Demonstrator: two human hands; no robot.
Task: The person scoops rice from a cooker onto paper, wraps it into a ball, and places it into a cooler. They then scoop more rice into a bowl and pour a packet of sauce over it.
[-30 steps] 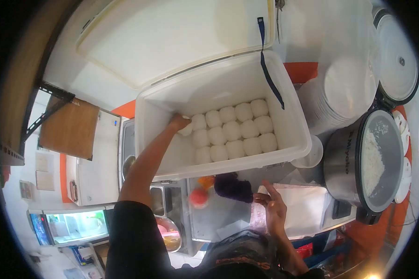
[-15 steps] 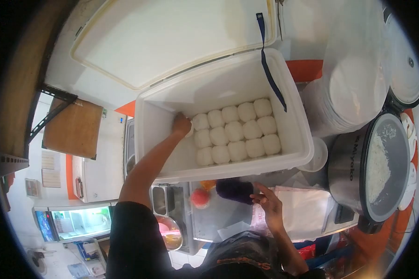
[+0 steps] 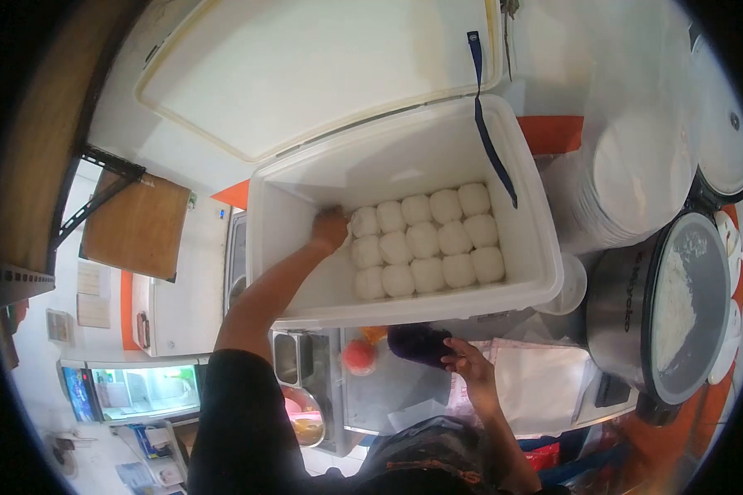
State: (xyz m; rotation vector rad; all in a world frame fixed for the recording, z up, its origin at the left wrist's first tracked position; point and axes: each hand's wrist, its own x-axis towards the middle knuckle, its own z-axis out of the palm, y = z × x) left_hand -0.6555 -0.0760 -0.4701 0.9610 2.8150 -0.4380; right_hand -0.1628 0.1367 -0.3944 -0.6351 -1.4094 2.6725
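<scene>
My left hand (image 3: 330,230) is inside a big white box (image 3: 413,315), beside the left end of the back row of white balls (image 3: 421,239). Its fingers are curled downward; what they hold is hidden. The balls lie in three close rows on the box floor. My right hand (image 3: 469,363) is in front of the box with its fingers loosely apart and nothing visible in it. Its fingertips are at the right edge of a dark purple item (image 3: 419,344). A round pink-red item (image 3: 358,356) lies on the grey counter (image 3: 376,402) to the left.
The box's lid (image 3: 322,74) stands raised behind it, with a dark strap (image 3: 489,140) hanging over the rim. At right are a large cooker (image 3: 623,305) with white rice, and stacked white containers (image 3: 640,177) in plastic. Pale sheets (image 3: 537,384) lie near my right hand.
The view has shifted slightly. My left hand has moved a little toward the balls, and the white item seen at its fingers is now hidden. My right hand stays near the purple item.
</scene>
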